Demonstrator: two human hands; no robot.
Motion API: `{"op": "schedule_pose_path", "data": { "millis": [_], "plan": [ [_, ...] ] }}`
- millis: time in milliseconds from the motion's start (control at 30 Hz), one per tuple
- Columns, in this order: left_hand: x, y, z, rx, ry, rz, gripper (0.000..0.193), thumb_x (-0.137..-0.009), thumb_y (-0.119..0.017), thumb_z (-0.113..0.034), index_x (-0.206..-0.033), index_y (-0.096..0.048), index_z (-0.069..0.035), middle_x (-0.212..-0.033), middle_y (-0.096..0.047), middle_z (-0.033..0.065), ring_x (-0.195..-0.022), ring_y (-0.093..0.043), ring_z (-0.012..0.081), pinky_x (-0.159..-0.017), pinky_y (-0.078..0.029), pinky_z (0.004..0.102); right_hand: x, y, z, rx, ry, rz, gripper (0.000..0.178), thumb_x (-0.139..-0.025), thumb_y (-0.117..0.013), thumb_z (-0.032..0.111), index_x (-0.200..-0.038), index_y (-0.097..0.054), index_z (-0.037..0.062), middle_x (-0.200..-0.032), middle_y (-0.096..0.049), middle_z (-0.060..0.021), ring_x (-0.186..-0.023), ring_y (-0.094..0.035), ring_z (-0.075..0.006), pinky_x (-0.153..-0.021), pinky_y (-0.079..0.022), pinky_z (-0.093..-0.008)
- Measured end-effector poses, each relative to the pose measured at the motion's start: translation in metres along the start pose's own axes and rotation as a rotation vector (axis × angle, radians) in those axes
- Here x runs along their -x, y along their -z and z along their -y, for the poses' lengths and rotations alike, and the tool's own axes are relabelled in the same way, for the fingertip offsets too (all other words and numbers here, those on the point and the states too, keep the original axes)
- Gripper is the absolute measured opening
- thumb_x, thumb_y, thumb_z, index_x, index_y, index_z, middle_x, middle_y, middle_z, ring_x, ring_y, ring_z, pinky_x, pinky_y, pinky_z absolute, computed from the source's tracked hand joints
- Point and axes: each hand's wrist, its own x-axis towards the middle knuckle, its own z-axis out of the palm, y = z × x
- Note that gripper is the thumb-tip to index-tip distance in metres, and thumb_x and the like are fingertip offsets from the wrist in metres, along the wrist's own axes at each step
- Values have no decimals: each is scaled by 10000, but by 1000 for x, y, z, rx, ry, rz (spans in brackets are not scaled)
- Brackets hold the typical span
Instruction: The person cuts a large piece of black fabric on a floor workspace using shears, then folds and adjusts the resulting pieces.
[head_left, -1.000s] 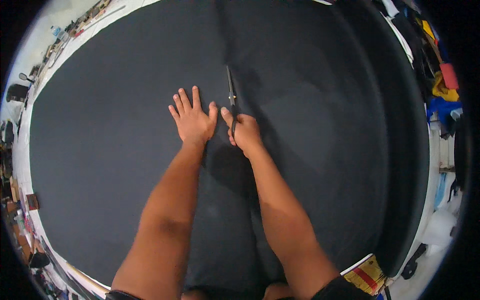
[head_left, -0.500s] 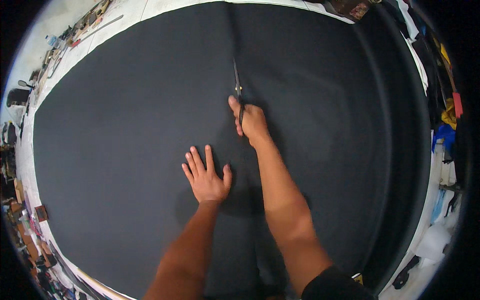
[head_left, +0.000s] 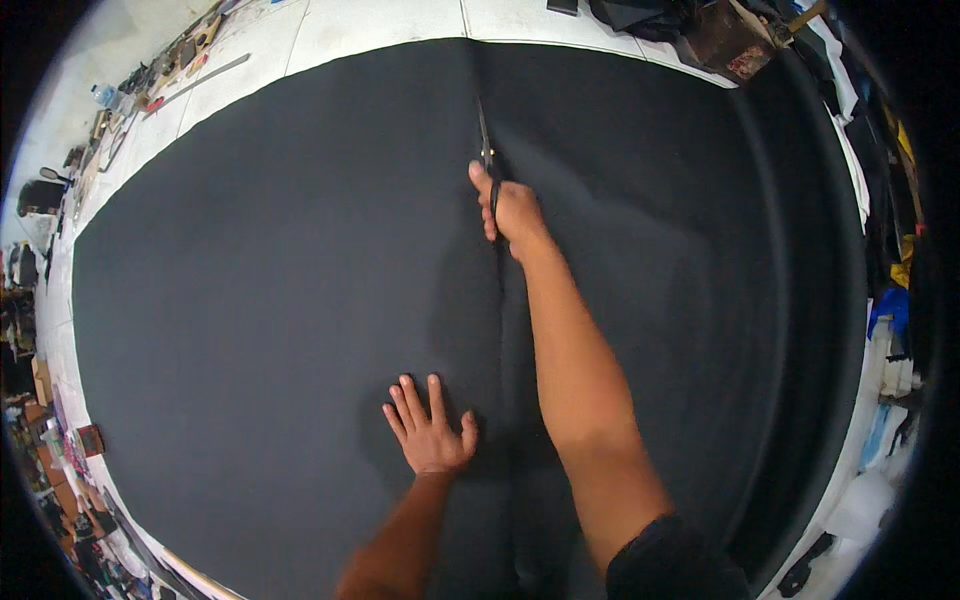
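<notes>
Scissors [head_left: 487, 150] have advanced, handles [head_left: 495, 198] within right fingers [head_left: 490, 229].

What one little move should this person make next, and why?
Probably slide the scissors slightly farther ahead with the right hand: the blades point toward the far edge of the black sheet, some sheet remains beyond the tips, and what looks like a cut line lies behind them. The left hand, flat on the sheet, may help steady it.
</notes>
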Motion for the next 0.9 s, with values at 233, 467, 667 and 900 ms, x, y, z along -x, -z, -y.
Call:
{"op": "schedule_pose_path", "data": {
  "millis": [233,467,667,900],
  "plan": [
    [6,-5,5,10,-3,-7,749,-882,-541,-471,-1495,-394,-66,-1566,-249,308,-1459,-198,507,-1175,-98,627,-44,-5,8,80,2,-28,563,-831,-735,580,-722,-567,54,-608,-511,-25,-497,-497,-140,-466,-423,-297],
    [7,-5,5,29,23,29,738,-873,-546,-465,-1484,-412,-73,-1559,-259,312,-1464,-184,505,-1169,-106,640,-131,-19,68,67,46,-80,554,-860,-739,506,-623,-546,44,-566,-530,-49,-441,-491,-153,-417,-403,-323],
    [4,-3,1,46,9,40,742,-863,-565,-464,-1477,-422,-72,-1563,-251,309,-1465,-182,499,-1171,-96,639,-160,-12,75,93,132,-45,506,-898,-698,509,-750,-576,41,-608,-518,-45,-513,-495,-152,-476,-416,-314],
    [7,3,6,24,62,44,763,-849,-588,-453,-1488,-405,-79,-1576,-228,295,-1475,-170,478,-1180,-96,624,72,13,-22,-158,72,-181,365,-954,-664,388,-843,-529,68,-646,-544,8,-550,-495,-107,-531,-388,-267]
  ]
}}
